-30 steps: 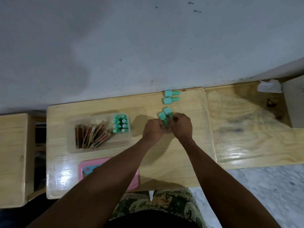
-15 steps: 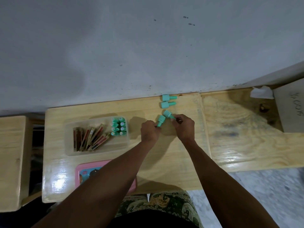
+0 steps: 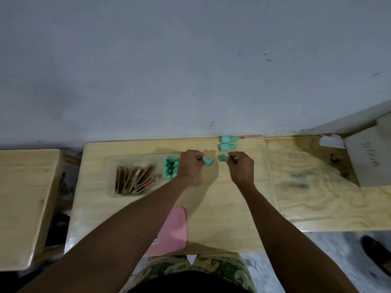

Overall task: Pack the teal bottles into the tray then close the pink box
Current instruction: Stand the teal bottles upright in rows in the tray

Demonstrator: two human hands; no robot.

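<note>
My left hand (image 3: 190, 164) grips a teal bottle (image 3: 208, 161) by its cap, just right of the clear tray (image 3: 135, 193). My right hand (image 3: 241, 167) pinches a second teal bottle (image 3: 222, 158) by its cap. Two more teal bottles (image 3: 229, 139) (image 3: 227, 147) lie on their sides at the table's far edge. Several teal bottles (image 3: 170, 167) stand packed in the tray's right end. The pink box (image 3: 175, 229) lies near the front edge, partly hidden by my left forearm.
The tray also holds several brown and red sticks (image 3: 135, 179). A second wooden table (image 3: 321, 187) adjoins on the right with a grey box (image 3: 368, 157) and white paper (image 3: 331, 140). Another wooden surface (image 3: 23, 204) stands at the left. A wall rises behind.
My hands, which were together over two bottles, have separated. The left hand has carried its bottle left toward the tray; the right keeps its bottle near where it was.
</note>
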